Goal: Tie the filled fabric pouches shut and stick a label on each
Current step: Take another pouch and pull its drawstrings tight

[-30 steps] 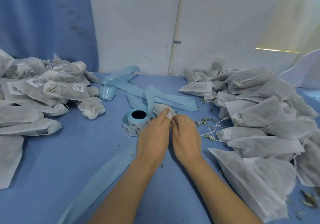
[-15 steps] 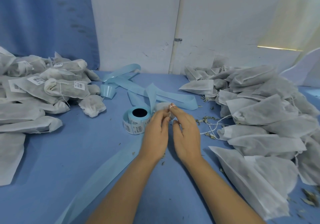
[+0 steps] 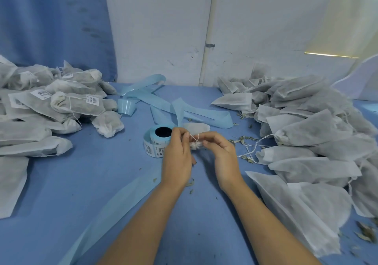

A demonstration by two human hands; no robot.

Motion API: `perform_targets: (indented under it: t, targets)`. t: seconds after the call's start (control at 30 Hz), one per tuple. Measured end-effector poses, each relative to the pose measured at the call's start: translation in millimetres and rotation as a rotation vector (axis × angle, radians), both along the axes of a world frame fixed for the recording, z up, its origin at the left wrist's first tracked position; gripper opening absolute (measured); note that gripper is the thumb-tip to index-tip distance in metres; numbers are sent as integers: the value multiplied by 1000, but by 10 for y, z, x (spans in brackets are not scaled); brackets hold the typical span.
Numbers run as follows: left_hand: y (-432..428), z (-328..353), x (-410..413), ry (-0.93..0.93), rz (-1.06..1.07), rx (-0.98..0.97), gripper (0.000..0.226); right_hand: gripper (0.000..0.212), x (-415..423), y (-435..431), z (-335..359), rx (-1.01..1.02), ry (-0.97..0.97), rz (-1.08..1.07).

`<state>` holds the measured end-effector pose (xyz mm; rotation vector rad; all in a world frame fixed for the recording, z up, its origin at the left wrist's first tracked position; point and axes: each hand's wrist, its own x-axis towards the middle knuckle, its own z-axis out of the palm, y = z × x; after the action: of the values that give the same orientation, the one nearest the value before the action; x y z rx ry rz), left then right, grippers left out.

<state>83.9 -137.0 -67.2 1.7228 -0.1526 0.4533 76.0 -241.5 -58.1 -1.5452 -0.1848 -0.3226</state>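
Barcodes show on the labels (image 3: 43,94) of the left-hand pouches (image 3: 77,105) and on the label roll (image 3: 153,149), their print unreadable.

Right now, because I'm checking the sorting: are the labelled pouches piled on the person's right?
No, the labelled pouches lie in the pile on the person's left, while the right pile shows no labels.

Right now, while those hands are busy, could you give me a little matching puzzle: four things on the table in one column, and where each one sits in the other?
Things:
1. label roll
2. labelled pouches
3. unlabelled pouches
4. pouch being tied

Places:
A. heaped on the right side of the table
B. just left of the left hand
C. between the left hand and the right hand, which pinch its string
D. heaped on the table's left side

Pairs: 1-B, 2-D, 3-A, 4-C.
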Motion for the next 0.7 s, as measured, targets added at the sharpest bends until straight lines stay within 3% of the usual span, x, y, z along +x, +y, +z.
perform_targets:
  t: [0.2, 0.4, 0.7]
  targets:
    - [16, 13, -1, 20, -3, -52, 22, 22, 1, 11, -6, -32, 12, 68]
    - [23, -3, -15, -12, -19, -24, 18, 23, -14, 21, -3, -205, 21, 25]
    - [2, 22, -16, 4, -52, -146, 23, 42, -34, 79, -33, -329, -51, 12]
